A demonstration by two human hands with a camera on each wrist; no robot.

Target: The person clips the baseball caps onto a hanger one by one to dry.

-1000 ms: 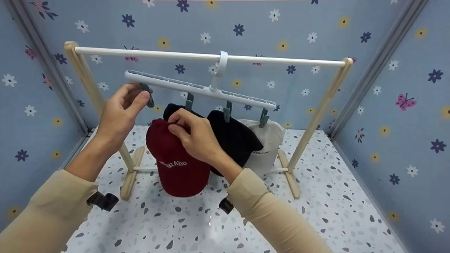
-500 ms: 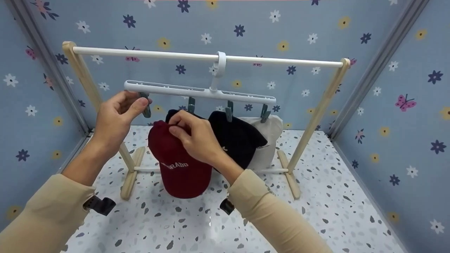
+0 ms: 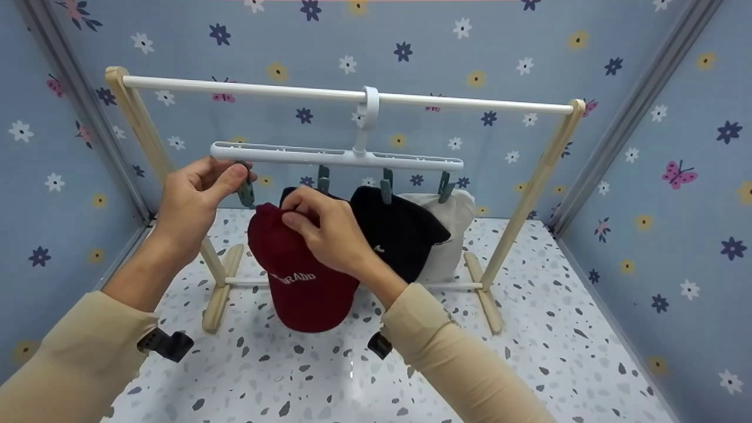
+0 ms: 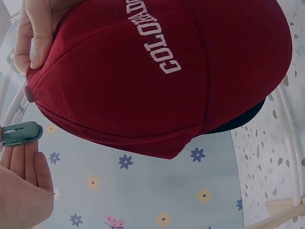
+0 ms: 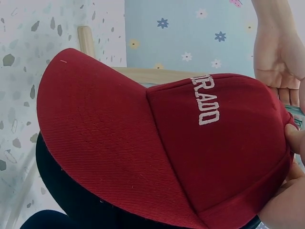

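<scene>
My left hand (image 3: pixel 191 202) pinches a dark green clip (image 3: pixel 245 192) under the left end of the white hanger (image 3: pixel 282 154). Between thumb and fingers, my right hand (image 3: pixel 326 229) grips the crown of a dark red baseball cap (image 3: pixel 311 305) with white lettering. The cap hangs brim down, its top just right of and below that clip, seemingly apart from it. Up close, the left wrist view has the clip (image 4: pixel 21 133) beside the cap's top button (image 4: pixel 29 94). Other clips hold a black cap (image 3: pixel 399 229) and a whitish cap (image 3: pixel 449 235); another black cap (image 3: pixel 288 192) is mostly hidden behind the red one.
A white rail (image 3: pixel 247 88) between wooden posts (image 3: pixel 529 188) carries the hanger by its hook (image 3: pixel 370 108). Below is a white speckled floor (image 3: pixel 352 376). Blue flower-patterned walls (image 3: pixel 435 35) enclose the back and sides. A lower white bar (image 3: pixel 247 282) joins the rack's feet.
The hanger's left end has come down, so it is now nearly level. My left hand has lowered with the clip. My right hand and the red cap have barely shifted.
</scene>
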